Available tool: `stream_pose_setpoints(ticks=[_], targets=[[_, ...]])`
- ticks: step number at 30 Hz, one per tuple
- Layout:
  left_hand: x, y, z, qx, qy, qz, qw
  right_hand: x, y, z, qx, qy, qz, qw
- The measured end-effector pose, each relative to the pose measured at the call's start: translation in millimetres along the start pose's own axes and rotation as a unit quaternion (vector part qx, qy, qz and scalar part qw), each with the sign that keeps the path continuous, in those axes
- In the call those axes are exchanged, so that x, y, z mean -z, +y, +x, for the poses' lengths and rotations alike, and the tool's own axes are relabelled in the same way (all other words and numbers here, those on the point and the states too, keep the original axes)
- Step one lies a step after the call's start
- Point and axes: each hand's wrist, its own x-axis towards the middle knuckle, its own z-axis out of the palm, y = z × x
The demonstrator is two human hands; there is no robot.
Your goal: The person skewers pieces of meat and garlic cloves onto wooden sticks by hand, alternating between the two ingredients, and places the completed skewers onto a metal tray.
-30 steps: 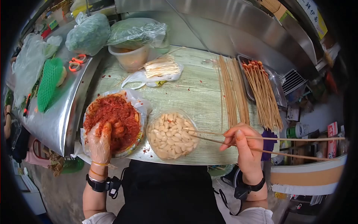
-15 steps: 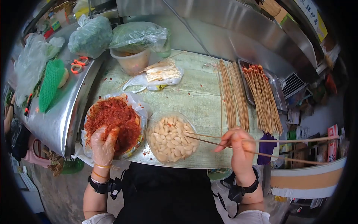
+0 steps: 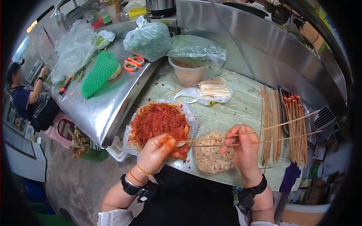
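Note:
My left hand [image 3: 155, 152], in a clear glove stained red, is closed at the tips of two wooden skewers, over the edge of the bowl of red chili paste [image 3: 151, 124]. A pale piece [image 3: 181, 144] shows beside its fingers. With thumb and fingers my right hand [image 3: 245, 147] pinches the long skewers [image 3: 279, 124], which run from the left hand out to the right. Below them stands the clear tub of pale, bean-like pieces [image 3: 213, 160], partly behind the right fingers.
Bare skewers [image 3: 269, 120] and a tray of loaded skewers [image 3: 298, 128] lie at the right. Behind are enoki mushrooms [image 3: 214, 88] and a plastic tub [image 3: 187, 73]. Orange scissors [image 3: 132, 64] rest on the metal counter [image 3: 113, 101]. Another person [image 3: 28, 92] is at far left.
The view has turned left. My left hand has come out of the chili paste to the skewer tips, and the skewers and right hand have moved toward it.

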Motion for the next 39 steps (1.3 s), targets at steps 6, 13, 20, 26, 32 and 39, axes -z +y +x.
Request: stream_pose_setpoints(ticks=[6,13,20,26,32,39], targets=[[4.7,-16.8,4.0,-0.042,0.024,0.075,0.996,-8.5,0.5,-4.1,0.010,-0.006,-0.050,0.999],[10.6,-30.6,9.6,-0.071,0.033,-0.216,0.973,-3.0,8.8,-23.8,0.097,0.029,-0.020,0.995],[0.4,-34.5,14.3,-0.123,0.047,-0.290,0.948,-6.3,11.3,-34.1,0.184,-0.024,-0.192,0.964],[-4.9,-39.2,17.8,-0.114,0.063,-0.343,0.930,-9.9,15.2,-33.4,0.228,-0.018,-0.207,0.951],[-9.1,-40.1,17.2,-0.120,0.046,-0.388,0.913,-18.4,11.2,-28.1,0.310,-0.058,-0.307,0.898],[-9.6,-43.1,17.9,-0.125,0.055,-0.408,0.903,-16.9,11.8,-27.4,0.392,-0.157,-0.370,0.828]])
